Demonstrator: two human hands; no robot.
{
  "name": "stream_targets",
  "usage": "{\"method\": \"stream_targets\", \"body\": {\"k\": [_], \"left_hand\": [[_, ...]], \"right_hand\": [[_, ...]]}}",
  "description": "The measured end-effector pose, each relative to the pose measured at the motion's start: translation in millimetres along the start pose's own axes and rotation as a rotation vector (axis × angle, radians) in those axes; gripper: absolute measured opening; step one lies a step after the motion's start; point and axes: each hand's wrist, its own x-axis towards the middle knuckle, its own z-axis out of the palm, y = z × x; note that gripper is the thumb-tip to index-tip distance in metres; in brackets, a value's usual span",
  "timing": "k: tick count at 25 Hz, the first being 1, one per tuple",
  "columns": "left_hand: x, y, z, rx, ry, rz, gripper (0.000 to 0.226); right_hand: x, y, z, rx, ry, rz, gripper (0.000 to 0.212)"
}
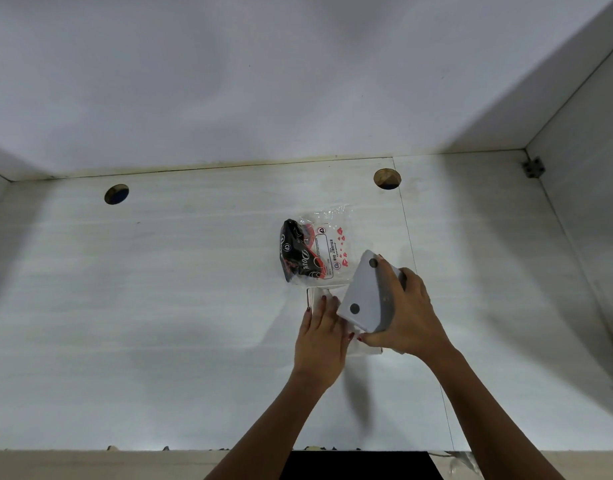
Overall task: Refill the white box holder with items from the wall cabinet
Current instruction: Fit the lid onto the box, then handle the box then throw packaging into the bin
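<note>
your right hand (pixel 407 313) gripping the white box holder (pixel 365 294) tilted up, fingers wrapped round its edge, left hand (pixel 320 336) flat, fingers together on a clear packet (pixel 324 292), tissue pack (pixel 313 249) just behind

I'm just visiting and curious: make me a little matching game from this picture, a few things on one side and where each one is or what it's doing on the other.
Things
1. white box holder
2. left hand
3. black-and-red packet
4. round hole

States
A. lying untouched on the shelf
B. cut into the shelf, far left
C. tilted, gripped by the right hand
D. pressed flat on a clear wrapper

Pairs: 1-C, 2-D, 3-A, 4-B
</note>
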Motion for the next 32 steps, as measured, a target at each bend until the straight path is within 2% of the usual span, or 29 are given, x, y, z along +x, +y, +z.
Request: {"method": "stream_targets", "body": {"k": [2, 5, 8, 11, 14, 15, 16, 18, 19, 21, 25, 32], "left_hand": [[3.5, 3.5, 1.7, 0.102, -0.114, -0.059, 0.05], [6.7, 6.0, 4.3, 0.13, -0.181, -0.051, 0.074], [15.1, 9.0, 1.9, 0.176, -0.23, -0.101, 0.057], [16.1, 3.7, 1.4, 0.082, -0.177, -0.038, 0.056], [9.1, -12.4, -9.0, -0.109, 0.054, 0.117, 0.053], [5.7, -18.3, -14.0, -0.236, 0.122, 0.076, 0.049], [1.3, -23.1, -18.1, -0.396, 0.173, -0.04, 0.045], [-5.8, -31.2, -23.1, -0.731, 0.29, -0.359, 0.036], [-8.1, -33.8, -25.3, -0.837, 0.348, -0.495, 0.032], [-11.0, -38.1, -25.9, -0.958, 0.339, -0.626, 0.025], [-11.3, -37.8, -20.0, -1.068, 0.243, -0.655, 0.022], [-13.3, -32.6, -21.7, -1.018, 0.281, -0.639, 0.023]], "right_hand": [[2.8, 3.1, -4.5, -0.01, -0.005, 0.003, 0.118], [7.4, 8.1, -7.4, 0.004, -0.012, 0.041, 0.122], [9.2, 8.0, -5.7, 0.0, -0.02, 0.043, 0.121], [9.0, 1.5, -3.2, -0.028, -0.065, 0.012, 0.118], [8.6, -10.3, -4.0, -0.061, -0.09, -0.072, 0.117], [8.3, -13.9, -4.5, -0.102, -0.119, -0.105, 0.118], [8.0, -16.9, -3.5, -0.155, -0.16, -0.131, 0.119], [7.8, -21.9, 2.5, -0.263, -0.235, -0.181, 0.123], [8.4, -24.0, 7.7, -0.309, -0.261, -0.216, 0.124], [11.0, -26.2, 20.2, -0.385, -0.304, -0.289, 0.124], [15.5, -24.1, 36.5, -0.464, -0.315, -0.32, 0.128], [16.5, -13.6, 47.4, -0.403, -0.26, -0.303, 0.124]]}}
